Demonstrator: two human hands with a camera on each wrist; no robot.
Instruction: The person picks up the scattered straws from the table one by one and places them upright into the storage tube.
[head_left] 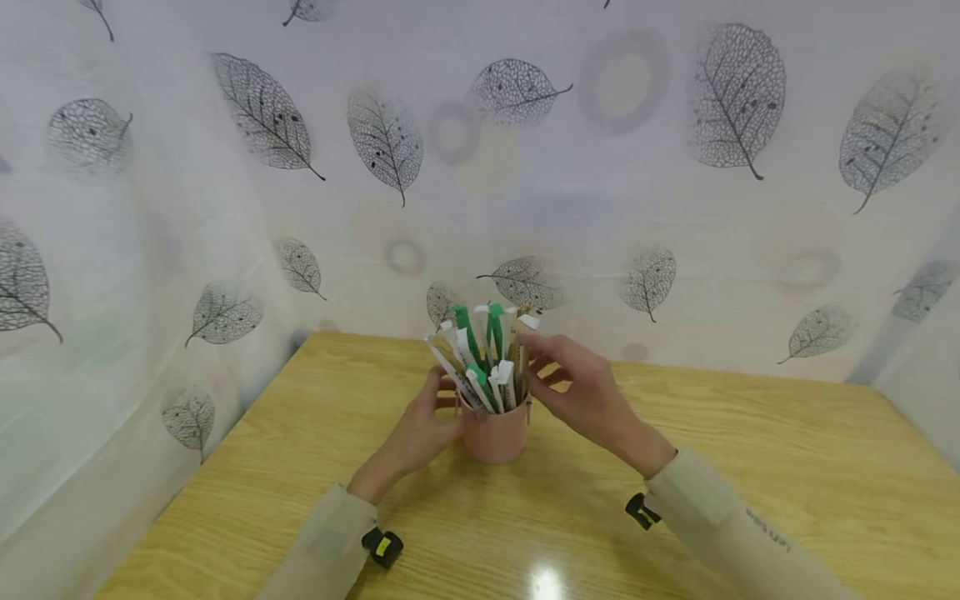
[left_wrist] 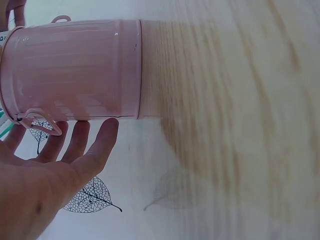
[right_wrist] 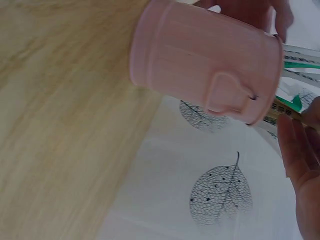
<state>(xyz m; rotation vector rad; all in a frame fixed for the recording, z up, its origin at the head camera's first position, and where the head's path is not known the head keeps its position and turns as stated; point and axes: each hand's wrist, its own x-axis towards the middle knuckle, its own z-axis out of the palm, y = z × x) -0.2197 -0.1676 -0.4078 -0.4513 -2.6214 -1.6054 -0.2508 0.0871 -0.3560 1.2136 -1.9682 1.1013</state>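
A pink pail with small looped side handles stands upright on the table. Slim paper-wrapped sticks fill it; white, green and brown wrappers poke out above the rim. My left hand lies along the pail's left side, and the left wrist view has its fingers fairly straight against the wall, some tips hidden behind it. On the other side my right hand is at the sticks just above the rim. Its thumb and fingers pinch a brown stick in the right wrist view.
The pail rests on a light wood-grain table, toward its back edge. Behind and to the left hangs a pale curtain printed with dark leaves. A black wrist camera sits on the left sleeve, another on the right.
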